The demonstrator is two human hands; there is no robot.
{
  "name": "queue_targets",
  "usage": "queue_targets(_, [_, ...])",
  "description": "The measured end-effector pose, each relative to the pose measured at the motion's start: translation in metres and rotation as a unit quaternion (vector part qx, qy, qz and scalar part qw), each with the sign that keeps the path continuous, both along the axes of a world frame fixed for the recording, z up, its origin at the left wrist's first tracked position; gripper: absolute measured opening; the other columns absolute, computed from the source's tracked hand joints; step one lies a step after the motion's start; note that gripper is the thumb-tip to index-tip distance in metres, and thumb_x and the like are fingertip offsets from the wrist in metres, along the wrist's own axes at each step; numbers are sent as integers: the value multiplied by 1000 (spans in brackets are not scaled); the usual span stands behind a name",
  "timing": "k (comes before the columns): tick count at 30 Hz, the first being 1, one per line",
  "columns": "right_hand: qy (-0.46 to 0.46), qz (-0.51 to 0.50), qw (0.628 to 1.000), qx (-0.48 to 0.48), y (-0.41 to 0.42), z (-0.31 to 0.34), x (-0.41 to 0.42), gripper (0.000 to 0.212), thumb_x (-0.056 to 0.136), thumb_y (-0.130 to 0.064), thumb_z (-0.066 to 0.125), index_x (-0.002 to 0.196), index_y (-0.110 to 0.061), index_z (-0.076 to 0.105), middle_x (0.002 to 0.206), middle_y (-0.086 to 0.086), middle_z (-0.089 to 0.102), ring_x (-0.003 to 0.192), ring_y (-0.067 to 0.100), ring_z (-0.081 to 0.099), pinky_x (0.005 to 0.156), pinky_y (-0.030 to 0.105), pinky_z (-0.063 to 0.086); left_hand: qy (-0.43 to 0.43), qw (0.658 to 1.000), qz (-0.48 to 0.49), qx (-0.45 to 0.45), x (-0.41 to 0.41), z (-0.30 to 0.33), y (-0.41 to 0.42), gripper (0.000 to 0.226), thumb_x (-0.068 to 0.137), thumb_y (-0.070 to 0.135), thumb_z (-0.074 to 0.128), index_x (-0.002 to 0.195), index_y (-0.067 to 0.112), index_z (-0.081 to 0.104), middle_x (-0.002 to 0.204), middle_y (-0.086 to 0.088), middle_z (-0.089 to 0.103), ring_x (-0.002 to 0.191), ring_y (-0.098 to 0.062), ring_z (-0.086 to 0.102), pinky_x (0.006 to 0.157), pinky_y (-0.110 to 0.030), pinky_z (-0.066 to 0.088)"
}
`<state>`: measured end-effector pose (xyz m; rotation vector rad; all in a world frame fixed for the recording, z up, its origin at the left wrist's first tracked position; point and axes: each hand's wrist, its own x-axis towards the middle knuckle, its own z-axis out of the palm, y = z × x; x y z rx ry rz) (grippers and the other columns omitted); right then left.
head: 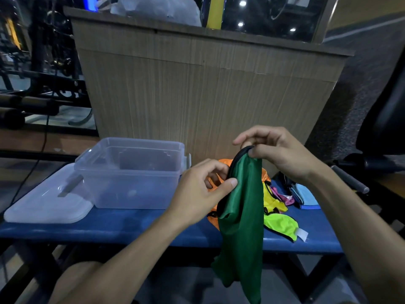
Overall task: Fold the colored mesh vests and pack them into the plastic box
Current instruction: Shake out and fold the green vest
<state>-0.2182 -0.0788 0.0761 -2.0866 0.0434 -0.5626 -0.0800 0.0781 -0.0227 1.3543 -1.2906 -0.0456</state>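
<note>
Hanging from both hands above the blue surface (131, 227), a green vest (243, 216) with black trim droops past the surface's front edge toward the floor. The right hand (278, 152) pinches the top of the vest at its black-edged rim between thumb and curled fingers, holding it highest. The left hand (203, 187) sits lower and to the left, its thumb pressed against the vest's side edge with the fingers curled behind the fabric. Behind and beside the green vest, a loose heap of other vests lies on the surface: an orange vest (213, 218) partly hidden behind the left hand, a neon yellow vest (280, 222) with a white tag at its near corner, and further right a bunch of pink and light blue fabric (295, 196) too crumpled to tell apart clearly. Left of the heap stands the clear plastic box (131, 172), open, with nothing visible inside it. Its translucent lid (48, 205) lies flat on the surface, touching the box's left side and reaching to the surface's left end. A tall wood-grain panel (197, 95) rises directly behind the surface. A dark office chair (385, 119) stands at the far right.
</note>
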Motion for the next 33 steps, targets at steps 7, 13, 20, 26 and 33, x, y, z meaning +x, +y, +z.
queue_targets(7, [-30,-57,998,17,-6,-16,-3,30,89,20,56,107,0,71,83,7,67,75,10,62,68,16,48,-33,998,58,-7,0,7,0,8,95,16,69,94,24,70,81,20,68,77,-1,65,70,-20,49])
queue_targets(13, [-55,-112,991,50,-11,-52,-8,30,88,17,62,97,-10,73,81,1,69,78,10,62,71,17,48,-154,981,-13,115,34,40,8,11,96,27,69,104,27,62,78,10,67,77,-11,63,70,-28,50])
queue_targets(20, [-84,-79,992,48,-7,-44,-10,27,91,14,63,102,-8,71,88,5,70,85,12,65,78,21,50,-237,969,23,64,31,8,16,11,89,30,75,96,25,68,87,16,65,83,-7,60,76,-36,52])
queue_targets(26, [-87,-65,994,25,-3,-41,-2,25,91,16,62,104,-5,70,90,8,71,87,13,65,79,22,51,-312,936,142,-83,6,-23,10,4,89,16,77,90,15,74,95,7,68,90,-19,61,79,-35,51])
queue_targets(33, [-100,-66,992,29,-3,-43,0,23,92,12,63,103,-8,70,91,5,71,88,12,66,80,22,51,-191,978,78,-20,-5,-27,9,20,84,13,71,91,24,56,95,24,51,99,-11,50,84,-28,44])
